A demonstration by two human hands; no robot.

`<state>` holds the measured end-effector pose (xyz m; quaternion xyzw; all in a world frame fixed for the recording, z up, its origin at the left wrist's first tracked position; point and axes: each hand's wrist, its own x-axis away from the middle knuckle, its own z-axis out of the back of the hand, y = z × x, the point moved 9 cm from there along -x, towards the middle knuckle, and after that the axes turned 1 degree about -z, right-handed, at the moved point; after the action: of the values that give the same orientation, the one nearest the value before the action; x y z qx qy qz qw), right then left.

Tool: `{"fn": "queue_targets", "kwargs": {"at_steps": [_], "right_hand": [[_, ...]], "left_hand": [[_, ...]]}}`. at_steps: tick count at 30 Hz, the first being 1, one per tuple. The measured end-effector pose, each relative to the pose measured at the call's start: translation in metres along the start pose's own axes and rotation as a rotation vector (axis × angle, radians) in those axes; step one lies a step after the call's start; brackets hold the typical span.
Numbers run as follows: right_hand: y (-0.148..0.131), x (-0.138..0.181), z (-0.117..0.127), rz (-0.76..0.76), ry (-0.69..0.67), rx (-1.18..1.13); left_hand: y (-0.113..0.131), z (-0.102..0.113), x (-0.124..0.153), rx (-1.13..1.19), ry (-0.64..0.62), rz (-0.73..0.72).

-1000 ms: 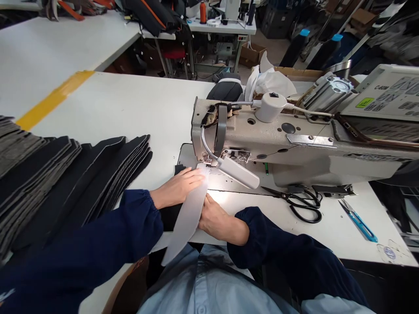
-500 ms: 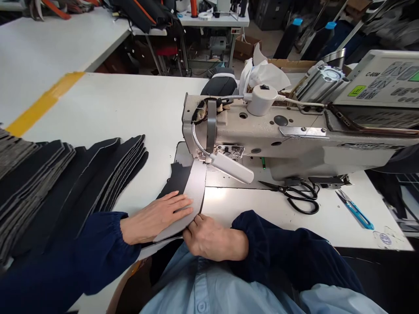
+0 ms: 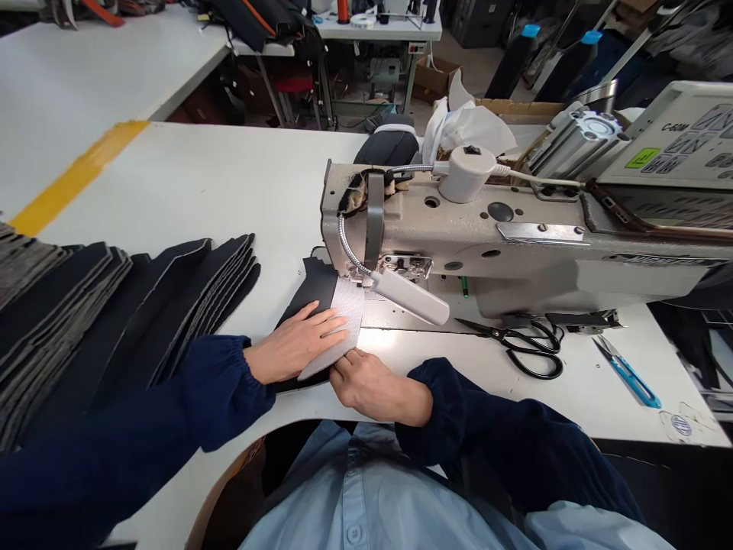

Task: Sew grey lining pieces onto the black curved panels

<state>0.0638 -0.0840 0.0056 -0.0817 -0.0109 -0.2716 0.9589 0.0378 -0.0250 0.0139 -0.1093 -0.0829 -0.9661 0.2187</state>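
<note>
Fed grey strip (image 3: 349, 309) further under sewing machine (image 3: 486, 237) in the past second, moving left hand (image 3: 298, 344) and right hand (image 3: 372, 386) forward.

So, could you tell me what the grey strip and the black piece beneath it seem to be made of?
The grey strip looks like woven mesh: a fine dotted texture shows on it. The black piece looks like matte fabric or foam, dull and smooth; I cannot tell which.

Grey strip (image 3: 342, 325) flat on black panel (image 3: 314, 290)
</note>
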Motion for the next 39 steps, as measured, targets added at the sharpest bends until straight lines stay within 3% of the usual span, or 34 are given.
{"fn": "queue_targets", "kwargs": {"at_steps": [13,17,20,26,32,39], "right_hand": [[0.048,-0.006,-0.01,-0.086,0.143,0.006],[0.064,-0.007,-0.003,-0.153,0.25,-0.032],[0.064,-0.006,0.002,-0.144,0.251,-0.028],[0.054,-0.008,-0.003,-0.104,0.112,0.041],[0.054,-0.007,-0.004,-0.119,0.137,0.095],[0.053,-0.009,0.0,-0.19,0.256,0.184]], "left_hand": [[-0.029,0.012,-0.031,-0.08,0.088,0.097],[-0.04,0.013,-0.04,-0.057,0.117,0.138],[-0.044,0.016,-0.04,-0.035,0.138,0.138],[-0.033,0.009,-0.031,0.045,0.116,-0.06],[-0.033,0.005,-0.034,0.035,0.083,-0.014],[-0.03,0.011,-0.044,-0.045,0.116,0.043]]}}
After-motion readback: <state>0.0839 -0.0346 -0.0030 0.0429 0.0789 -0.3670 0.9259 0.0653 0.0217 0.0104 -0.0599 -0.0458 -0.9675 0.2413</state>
